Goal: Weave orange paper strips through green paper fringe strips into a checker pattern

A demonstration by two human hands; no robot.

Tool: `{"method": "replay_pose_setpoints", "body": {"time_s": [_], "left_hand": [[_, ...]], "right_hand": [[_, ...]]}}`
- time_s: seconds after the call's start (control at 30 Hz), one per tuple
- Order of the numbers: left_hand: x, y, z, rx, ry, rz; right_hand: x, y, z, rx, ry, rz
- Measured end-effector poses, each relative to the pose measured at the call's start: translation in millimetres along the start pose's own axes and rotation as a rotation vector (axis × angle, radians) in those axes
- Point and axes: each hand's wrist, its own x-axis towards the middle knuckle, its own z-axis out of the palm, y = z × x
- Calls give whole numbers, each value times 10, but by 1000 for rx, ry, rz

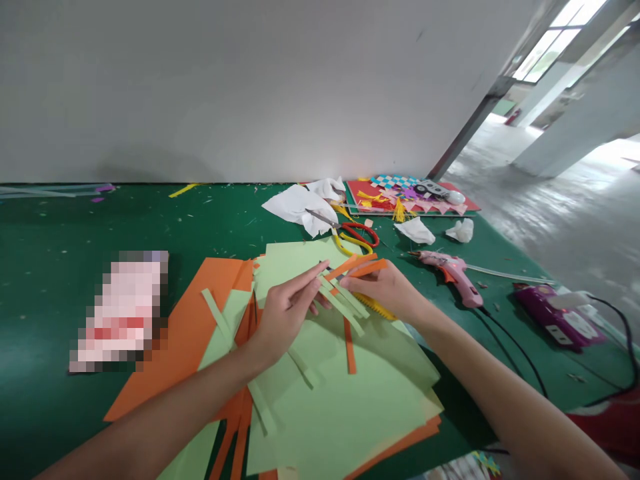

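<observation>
My left hand (285, 312) and my right hand (384, 288) meet over a stack of light green paper sheets (345, 393). Between the fingertips of both hands is a small cluster of crossed paper strips (345, 287), green ones and orange ones. My left fingers pinch the green strips from the left. My right fingers pinch the orange strips from the right. A loose orange strip (350, 347) and loose green strips (216, 313) lie on the sheets below. Orange sheets (185, 333) sit under the green ones.
Scissors with red and yellow handles (353, 235) lie behind the sheets beside white paper scraps (297, 205). A pink glue gun (453, 273) and a purple power strip (555, 319) with black cables are to the right. Coloured craft pieces (410, 193) sit on a red sheet at the back. A blurred pink object (123, 310) lies left on the green table (60, 267).
</observation>
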Motion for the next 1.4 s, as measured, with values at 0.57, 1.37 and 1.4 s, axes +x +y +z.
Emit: {"method": "replay_pose_setpoints", "body": {"time_s": [0.57, 1.37, 1.4], "left_hand": [[-6, 5, 2, 71, -39, 4], [20, 40, 14, 18, 132, -7], [19, 41, 14, 13, 131, -8]], "right_hand": [[-17, 1, -2, 19, 5, 64], [-24, -77, -50, -95, -179, -26], [-24, -79, -52, -92, -179, -21]]}}
